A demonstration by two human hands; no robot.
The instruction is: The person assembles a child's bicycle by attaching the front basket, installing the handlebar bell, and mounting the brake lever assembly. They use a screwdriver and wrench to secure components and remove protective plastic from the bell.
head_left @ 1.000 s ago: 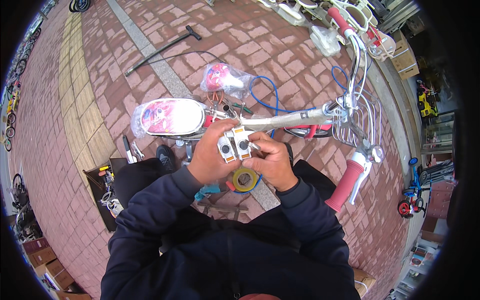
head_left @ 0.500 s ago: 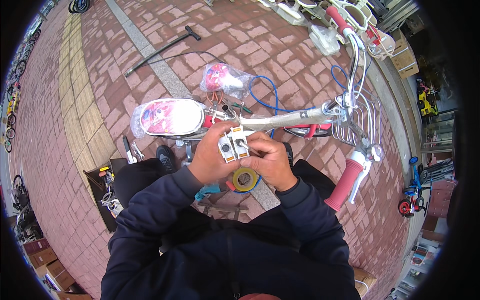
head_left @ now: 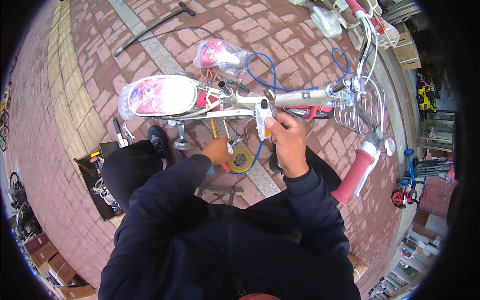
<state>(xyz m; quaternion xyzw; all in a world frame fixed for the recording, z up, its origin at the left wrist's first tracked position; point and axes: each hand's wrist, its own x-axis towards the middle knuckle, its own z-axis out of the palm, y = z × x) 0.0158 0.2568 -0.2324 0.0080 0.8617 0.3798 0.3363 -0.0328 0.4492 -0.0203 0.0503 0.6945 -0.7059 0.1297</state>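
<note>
My right hand (head_left: 290, 142) is closed on a white bicycle pedal (head_left: 261, 122) with an orange reflector, held up in front of the bike frame. A silver metal piece like a wrench (head_left: 271, 102) stands up beside the pedal, by the same fingers. Lower and to the left, my left hand (head_left: 217, 150) is closed near the bike's underside. A small whitish bit shows at its fingertips, but what it grips is mostly hidden. Just right of that hand lies a yellow tape roll (head_left: 241, 160). The child's bicycle frame (head_left: 280, 97) spans the view beyond both hands.
A plastic-wrapped pink saddle (head_left: 215, 54) and a black hand pump (head_left: 155, 30) lie on the brick paving. A blue hose (head_left: 275, 75) loops past the frame. The handlebar's pink grip (head_left: 353, 176) juts out at right. A tool tray (head_left: 102, 182) sits by my left knee.
My hands have parted: the left went down and away from the pedal, while the right carries the pedal up and to the right. The view has shifted slightly.
</note>
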